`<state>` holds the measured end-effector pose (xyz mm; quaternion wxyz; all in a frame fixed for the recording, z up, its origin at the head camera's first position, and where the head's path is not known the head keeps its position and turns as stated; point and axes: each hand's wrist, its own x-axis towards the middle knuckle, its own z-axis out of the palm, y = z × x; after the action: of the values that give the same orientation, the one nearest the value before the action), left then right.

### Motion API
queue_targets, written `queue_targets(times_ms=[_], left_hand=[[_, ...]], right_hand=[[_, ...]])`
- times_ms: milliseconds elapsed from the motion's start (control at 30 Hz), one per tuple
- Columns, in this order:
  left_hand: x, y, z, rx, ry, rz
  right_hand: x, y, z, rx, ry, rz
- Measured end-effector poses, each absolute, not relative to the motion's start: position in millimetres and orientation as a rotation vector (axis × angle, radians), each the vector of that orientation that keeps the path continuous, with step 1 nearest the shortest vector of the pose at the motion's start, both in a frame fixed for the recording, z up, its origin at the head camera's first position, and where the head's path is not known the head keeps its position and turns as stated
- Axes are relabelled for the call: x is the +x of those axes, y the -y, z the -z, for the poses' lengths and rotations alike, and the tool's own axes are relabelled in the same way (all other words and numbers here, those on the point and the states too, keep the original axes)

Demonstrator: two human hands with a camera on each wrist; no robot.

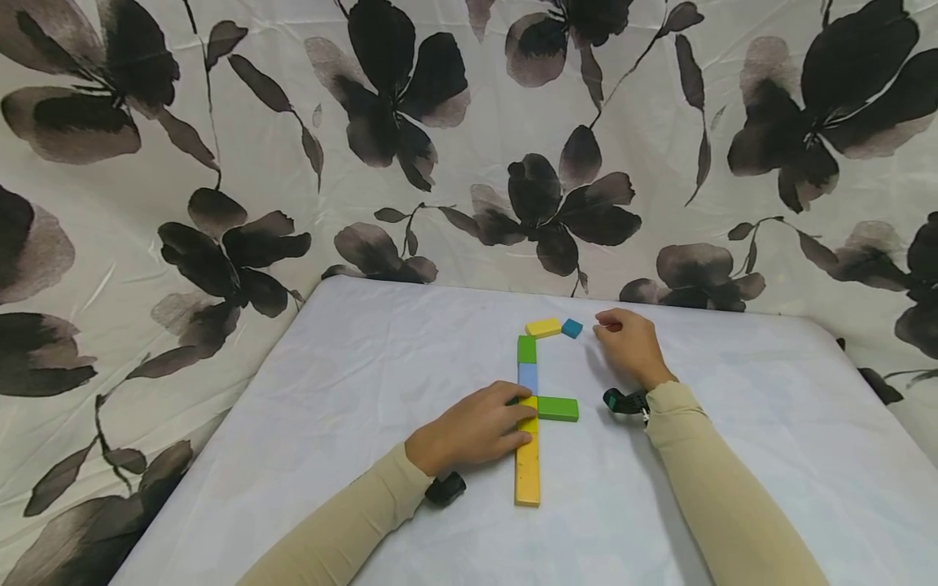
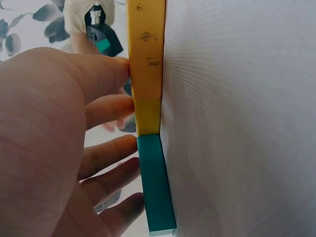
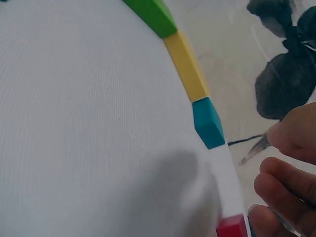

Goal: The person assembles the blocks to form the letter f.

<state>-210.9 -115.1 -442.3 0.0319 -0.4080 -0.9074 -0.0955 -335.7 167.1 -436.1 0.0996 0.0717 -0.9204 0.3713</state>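
Note:
A column of blocks runs away from me: a long orange-yellow block (image 1: 527, 470), a short yellow block (image 2: 148, 117), a blue block (image 1: 528, 376) that looks teal in the left wrist view, and a green block (image 1: 527, 349). Along its left side lies my left hand (image 1: 476, 427), spread fingers touching the blocks. A yellow block (image 1: 544, 328) and a small blue block (image 1: 572, 328) continue rightward from the far end. Just right of them is my right hand (image 1: 632, 346), fingers bent. By its fingertips a red block (image 3: 232, 226) shows partly; I cannot tell whether they grip it.
Another green block (image 1: 558, 408) juts right from the column's middle. White cloth covers the table (image 1: 352, 366), whose far edge runs close behind the top blocks. Behind it hangs a flower-patterned cloth (image 1: 469, 163). Dark wrist cameras (image 1: 626, 400) sit below both wrists.

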Motion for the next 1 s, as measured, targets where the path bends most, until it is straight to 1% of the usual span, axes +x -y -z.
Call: queue_targets(times_ms=[300,600,1000], left_hand=[[-210,118,441,-1.27,2.799,0.344],[-210,116,442,-1.282,2.786,0.35],[-209,115,440,-1.299,2.759,0.326]], right_hand=[[-323,-189,435,0.175,2.689,-1.087],[-300,-211,425,0.095,2.714,-1.145],[-301,-221,428,0.083,2.761,-1.16]])
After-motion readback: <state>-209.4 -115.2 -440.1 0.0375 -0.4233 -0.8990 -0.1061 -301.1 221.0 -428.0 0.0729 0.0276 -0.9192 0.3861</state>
